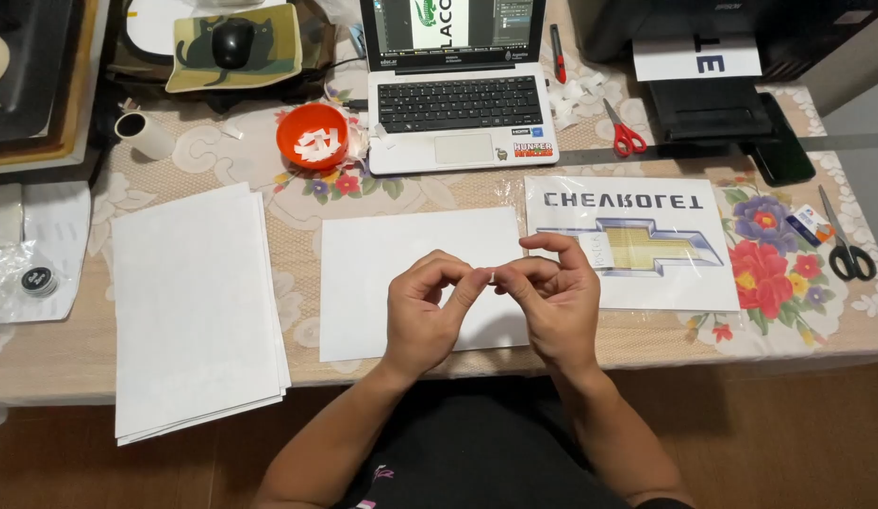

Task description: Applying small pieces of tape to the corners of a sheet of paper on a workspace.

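**Op:** Floral cloth covers the table [222, 155]. From my feed, biggest item is the stack of white sheets [196, 306] at left, hanging over the front edge.

**Rev:** Centre?

**Op:** Single white sheet [382, 259] lying flat, under both hands. Just right of it, a printed sheet with a mirrored gold-and-silver emblem [637, 240]. Behind those, an open laptop [455, 85]; a black printer [712, 57] at back right with a page in its tray.

**Rev:** Hands?

**Op:** Left hand [422, 316] and right hand [550, 302] are raised just above the centre sheet, fingertips meeting. Both pinch a tiny white scrap [493, 275] between thumb and forefinger. So both grips are closed on it. Too small to tell what the scrap is.

**Rev:** Smaller stuff?

**Op:** Orange bowl [312, 135] with white scraps, left of the laptop. Red-handled scissors [625, 132] near the printer, black-handled scissors [846, 247] at far right. Black mouse [233, 42] on a pad, back left. White roll [142, 134] lying on its side, well left of the bowl.
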